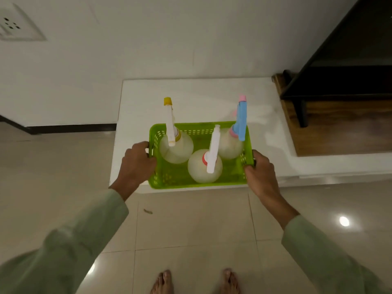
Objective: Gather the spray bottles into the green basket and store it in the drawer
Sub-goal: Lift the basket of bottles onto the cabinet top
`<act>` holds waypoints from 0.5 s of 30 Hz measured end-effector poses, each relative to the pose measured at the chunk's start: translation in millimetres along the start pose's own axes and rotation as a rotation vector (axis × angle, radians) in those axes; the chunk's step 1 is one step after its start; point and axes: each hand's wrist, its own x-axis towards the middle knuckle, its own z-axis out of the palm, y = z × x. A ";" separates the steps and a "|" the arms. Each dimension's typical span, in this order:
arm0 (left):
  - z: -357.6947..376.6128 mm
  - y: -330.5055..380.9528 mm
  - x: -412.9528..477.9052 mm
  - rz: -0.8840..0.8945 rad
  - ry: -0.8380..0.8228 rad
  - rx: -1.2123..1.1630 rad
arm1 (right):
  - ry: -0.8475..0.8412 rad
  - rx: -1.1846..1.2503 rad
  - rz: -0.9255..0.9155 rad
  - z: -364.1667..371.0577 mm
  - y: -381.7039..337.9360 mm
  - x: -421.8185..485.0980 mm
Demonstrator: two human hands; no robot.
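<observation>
A green slotted basket [178,184] rests at the front edge of a low white platform [212,90]. Three translucent spray bottles stand upright inside it: one with a yellow nozzle [176,148] at the back left, one with a red collar and white trigger [204,166] at the front middle, one with a blue and pink trigger [230,145] at the back right. My left hand [136,164] grips the basket's left rim. My right hand [259,172] grips its right rim. No drawer is in view.
A dark wooden cabinet [339,128] with a black frame [350,60] stands to the right of the platform. A white wall with a socket plate [14,24] is behind. Glossy tiled floor [191,230] lies below, with my bare feet [196,281] at the bottom edge.
</observation>
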 end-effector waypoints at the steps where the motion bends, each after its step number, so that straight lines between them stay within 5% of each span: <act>1: 0.6 2.0 8.2 -0.009 -0.001 -0.008 | -0.003 0.002 0.010 4.1 -3.1 7.9; 15: 5.0 4.5 47.7 -0.032 -0.021 -0.014 | -0.060 0.005 0.063 21.5 -7.8 40.4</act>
